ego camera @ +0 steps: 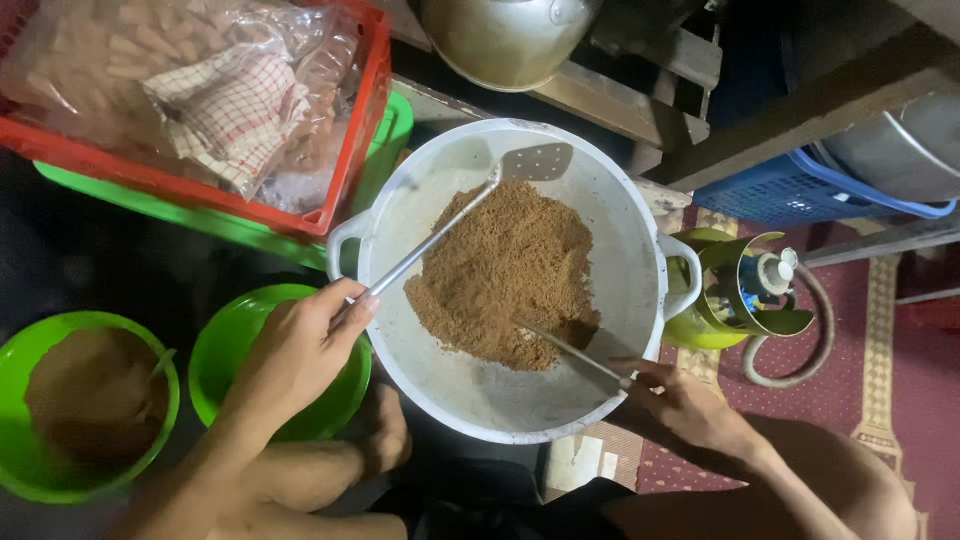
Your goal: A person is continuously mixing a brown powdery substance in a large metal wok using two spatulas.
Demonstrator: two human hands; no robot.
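Hands: the left hand was closed around the end of a long metal slotted spatula; the right hand was pinched on the end of a thin metal spoon handle, whose bowl was buried in the crumbs.
Handling: the spatula was judged stiff, light and smooth, best held far back on the handle, as it was; the spoon likewise.
Crumbs: a heap of dry brown crumbly powder was judged loose and light, easily spilled, and better moved by scooping than by gripping.
Basin: the heap lay slightly right of centre in a wide white plastic basin with two side handles, judged rigid and best lifted by both handles.
Near left: an empty green plastic bowl lay partly under the left hand, and beside it a second green bowl holding brown powder.
Far left: a red plastic crate lined with clear plastic rested on a green tray.
Far right: a blue plastic basket and a green gas canister with hose were seen.
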